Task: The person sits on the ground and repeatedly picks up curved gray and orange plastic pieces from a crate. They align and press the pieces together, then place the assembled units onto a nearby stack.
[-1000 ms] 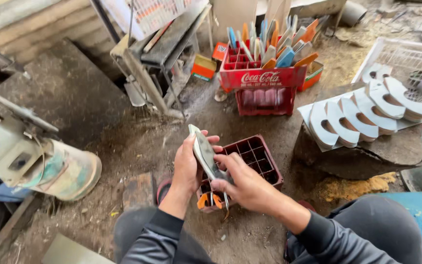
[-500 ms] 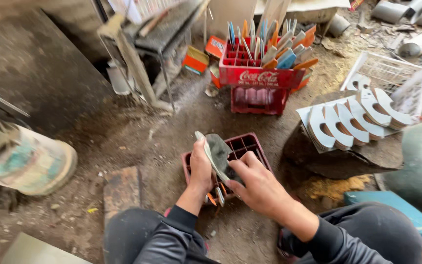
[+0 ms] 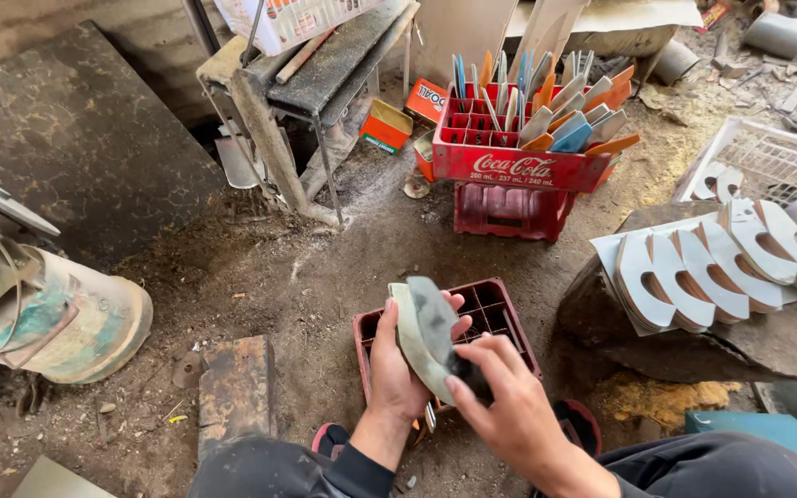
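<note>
Dusty dirt workshop floor (image 3: 260, 277), left hand (image 3: 397, 369) and right hand (image 3: 500, 406) fingers closed around curved grey metal blade (image 3: 424, 334), blade's lower end hidden by fingers, dark red plastic crate (image 3: 495, 318) partly covered beneath

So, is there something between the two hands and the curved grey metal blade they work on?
No. Both the left hand and the right hand already grip the curved grey metal blade directly, above the dark red plastic crate.
</note>
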